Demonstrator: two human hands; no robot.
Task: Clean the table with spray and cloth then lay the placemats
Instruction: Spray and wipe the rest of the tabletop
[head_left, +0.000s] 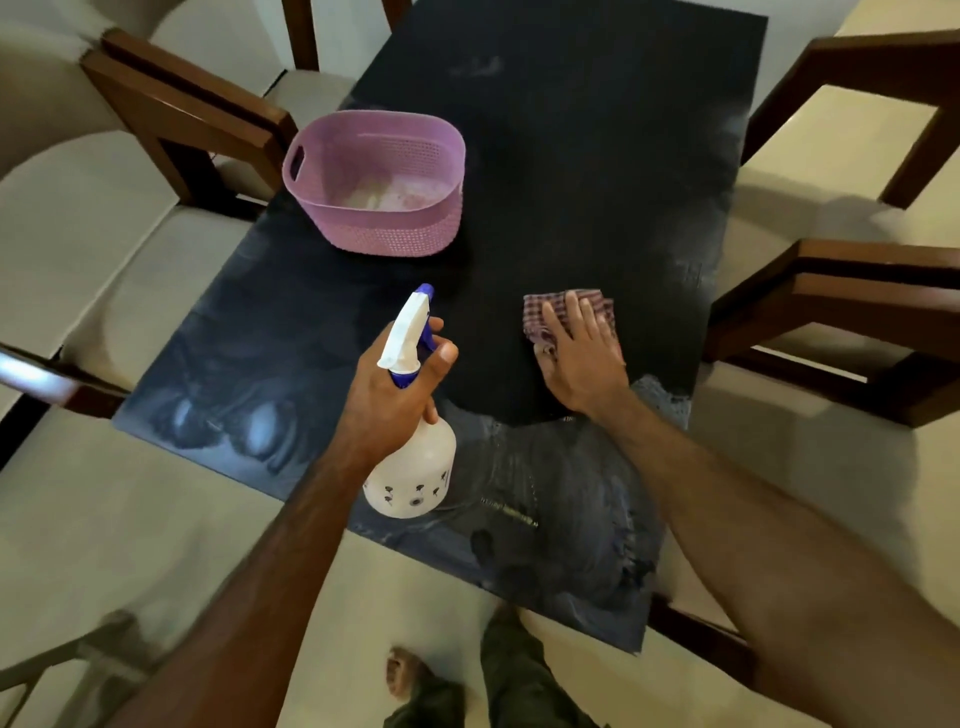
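White plastic fills my left hand (387, 392): I grip the spray bottle (413, 457) by its neck, fingers curled round it under the blue trigger, nozzle pointing away from me. To its right my right hand (582, 358) lies flat, fingers spread, pressing the checked cloth (545, 317) onto the dark table (597, 171). Beyond my left hand a pink basket (376, 182) stands on the table, and wooden chairs (182, 114) flank both sides.

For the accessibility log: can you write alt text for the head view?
A person's right hand presses a checked cloth flat on a dark table while the left hand grips a white spray bottle. A pink basket stands farther back, with wooden chairs around.
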